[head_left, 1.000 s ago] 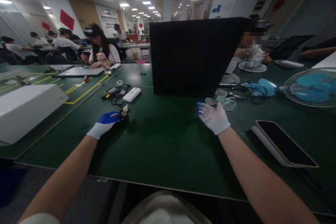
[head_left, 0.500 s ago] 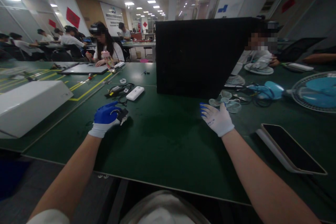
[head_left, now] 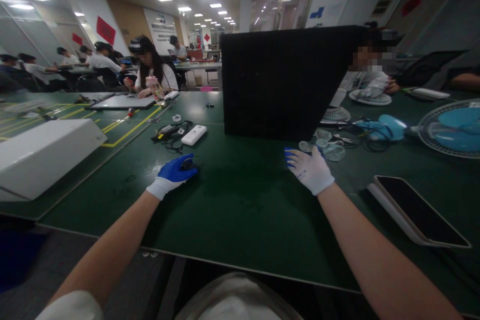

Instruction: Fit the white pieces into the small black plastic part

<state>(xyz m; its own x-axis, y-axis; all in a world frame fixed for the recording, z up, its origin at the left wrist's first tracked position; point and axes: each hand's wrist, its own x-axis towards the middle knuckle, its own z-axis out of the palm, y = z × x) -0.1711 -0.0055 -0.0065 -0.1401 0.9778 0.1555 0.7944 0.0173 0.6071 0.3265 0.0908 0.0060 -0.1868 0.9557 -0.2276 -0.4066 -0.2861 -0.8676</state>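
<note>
My left hand (head_left: 175, 170), in a white glove with a blue coating, is closed around a small black object (head_left: 187, 162). The fingers cover most of it, so I cannot tell its kind. It is held over the green table left of the middle. To the right, my right hand (head_left: 309, 170) wears a matching glove. Its fingers are apart and nothing is in them. Just beyond its fingertips lie translucent plastic blades (head_left: 332, 151). A white device (head_left: 194, 135) and a bundle of black cables (head_left: 170, 132) lie beyond my left hand.
A large black box (head_left: 277, 85) stands across the table. A white box (head_left: 48, 155) is at the left, and a phone-like slab (head_left: 420, 210) rests at the right. Blue fan parts (head_left: 450, 127) lie farther right. A person (head_left: 150, 67) sits across the table.
My left hand has moved right with the black object and turned, so less of the object shows. My right hand stays almost where it was.
</note>
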